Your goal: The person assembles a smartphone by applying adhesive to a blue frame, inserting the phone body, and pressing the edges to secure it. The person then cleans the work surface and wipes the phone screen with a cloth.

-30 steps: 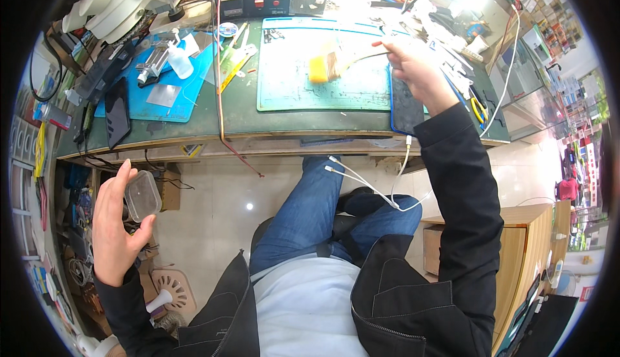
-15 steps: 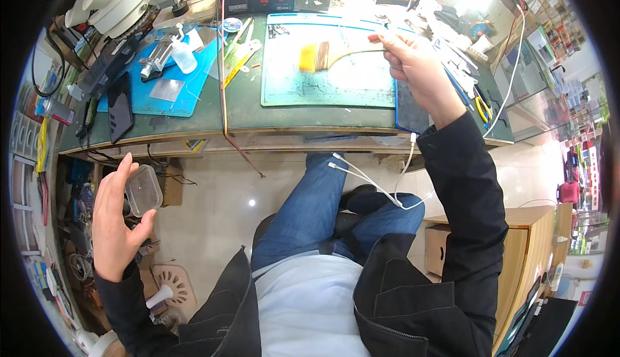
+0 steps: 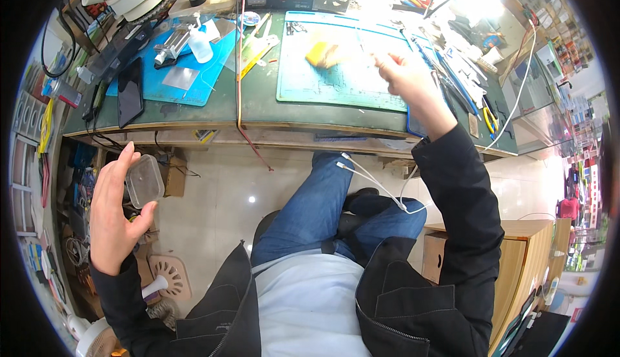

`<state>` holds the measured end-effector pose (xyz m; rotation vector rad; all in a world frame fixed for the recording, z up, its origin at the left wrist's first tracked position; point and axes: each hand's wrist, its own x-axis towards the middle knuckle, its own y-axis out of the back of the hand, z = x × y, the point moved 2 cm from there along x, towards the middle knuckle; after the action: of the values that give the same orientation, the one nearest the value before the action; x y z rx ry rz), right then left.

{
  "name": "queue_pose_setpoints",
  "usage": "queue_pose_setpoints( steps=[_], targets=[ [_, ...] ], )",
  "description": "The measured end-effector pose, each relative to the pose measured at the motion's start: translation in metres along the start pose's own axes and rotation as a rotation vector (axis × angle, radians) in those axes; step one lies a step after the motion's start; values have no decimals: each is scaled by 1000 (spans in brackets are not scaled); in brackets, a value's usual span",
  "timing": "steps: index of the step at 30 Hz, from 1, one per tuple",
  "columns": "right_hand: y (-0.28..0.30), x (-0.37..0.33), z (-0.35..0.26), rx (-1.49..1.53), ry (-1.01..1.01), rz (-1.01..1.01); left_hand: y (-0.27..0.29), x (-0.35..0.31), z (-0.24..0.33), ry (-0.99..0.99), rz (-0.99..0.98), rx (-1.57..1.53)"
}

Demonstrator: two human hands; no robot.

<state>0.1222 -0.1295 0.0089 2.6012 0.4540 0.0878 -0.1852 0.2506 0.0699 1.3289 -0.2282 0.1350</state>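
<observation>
Left hand [image 3: 119, 212] grips clear plastic box [image 3: 144, 181], off the table's near edge. Right hand [image 3: 410, 82] grasps brush [image 3: 321, 55] by its handle, bristles over blue mat [image 3: 310, 90] on table [image 3: 258, 113]; blurred, contact unclear.

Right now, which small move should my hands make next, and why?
I would probably sweep the brush lightly across the blue mat: the right hand seems to have its handle, and its yellow bristles are over the mat, clear of the small dark pieces at its upper left. Blur hides any contact. The left hand holds the clear plastic box aside.
</observation>
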Motion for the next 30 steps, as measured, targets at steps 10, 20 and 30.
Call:
queue_pose_setpoints(
  steps=[10, 20, 30],
  targets=[
    [9, -48, -4, -82, 54, 28, -3, 0, -3, -11, 28, 15],
    [-13, -75, -29, -132, 168, 2, 3, -3, 0, -22, 46, 15],
    [-20, -112, -75, -683, 587, 22, 8, -3, 0, 16, -8, -27]
  ],
)
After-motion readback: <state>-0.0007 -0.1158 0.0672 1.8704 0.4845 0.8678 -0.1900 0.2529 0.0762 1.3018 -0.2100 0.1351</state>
